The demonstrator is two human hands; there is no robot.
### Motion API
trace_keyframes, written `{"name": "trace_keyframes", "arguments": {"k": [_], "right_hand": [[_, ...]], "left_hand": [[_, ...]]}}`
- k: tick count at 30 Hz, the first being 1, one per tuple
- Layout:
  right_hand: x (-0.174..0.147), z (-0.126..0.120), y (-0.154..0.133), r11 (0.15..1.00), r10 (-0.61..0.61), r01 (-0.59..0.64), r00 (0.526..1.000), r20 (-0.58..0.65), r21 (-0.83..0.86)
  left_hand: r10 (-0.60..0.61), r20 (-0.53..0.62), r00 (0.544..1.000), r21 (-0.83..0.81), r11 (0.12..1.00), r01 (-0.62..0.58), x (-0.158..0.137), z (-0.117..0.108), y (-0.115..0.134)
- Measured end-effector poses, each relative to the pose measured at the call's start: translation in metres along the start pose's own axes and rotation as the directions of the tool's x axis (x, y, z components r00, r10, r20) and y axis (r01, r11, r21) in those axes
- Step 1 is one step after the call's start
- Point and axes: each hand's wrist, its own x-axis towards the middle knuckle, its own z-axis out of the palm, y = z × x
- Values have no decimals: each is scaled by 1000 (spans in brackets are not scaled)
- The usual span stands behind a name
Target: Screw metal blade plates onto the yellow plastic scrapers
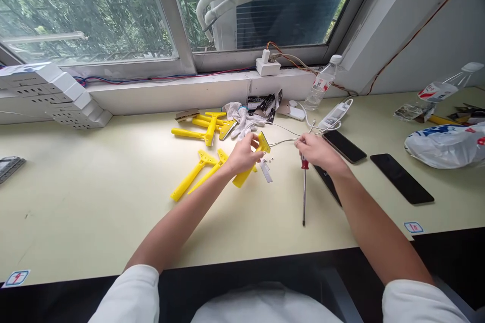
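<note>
My left hand (pixel 245 153) is closed around a yellow scraper (pixel 242 177), its head with a metal edge showing above the fingers. In my right hand (pixel 311 147) is a screwdriver (pixel 304 186) with a red handle, its long shaft pointing down towards the table's front edge. Just right of the left hand lie a flat metal blade (pixel 266 172) and several tiny screws (pixel 270 160). Two yellow handles (pixel 193 175) rest left of that hand. Behind them is a pile of yellow scrapers (pixel 210 130), next to a crumpled pair of white gloves (pixel 238 117).
Dark phones (pixel 401 178) lie on the right, near a power strip (pixel 335 114) with white cable. A water bottle (pixel 323 83) stands behind. Farther right is a white plastic bag (pixel 445 146). White boxes (pixel 56 93) are stacked at the back left, below the window.
</note>
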Motion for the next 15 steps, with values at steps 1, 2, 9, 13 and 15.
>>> {"name": "trace_keyframes", "arguments": {"k": [1,2,9,13,15], "right_hand": [[0,7,0,1000,5,-4,999,34,-16],[1,13,1,1000,11,-10,998,59,-20],[0,32,9,998,55,-48,984,171,-40],[-2,33,11,998,55,-52,982,182,-21],[-2,33,11,998,58,-58,980,190,-5]], "left_hand": [[52,-4,999,102,993,-51,-1,-2,3],[109,-2,994,211,972,-106,-3,-4,5],[209,162,964,847,472,-245,-17,6,9],[219,270,937,907,269,-324,-19,12,-2],[234,258,937,899,297,-322,-18,13,-8]]}}
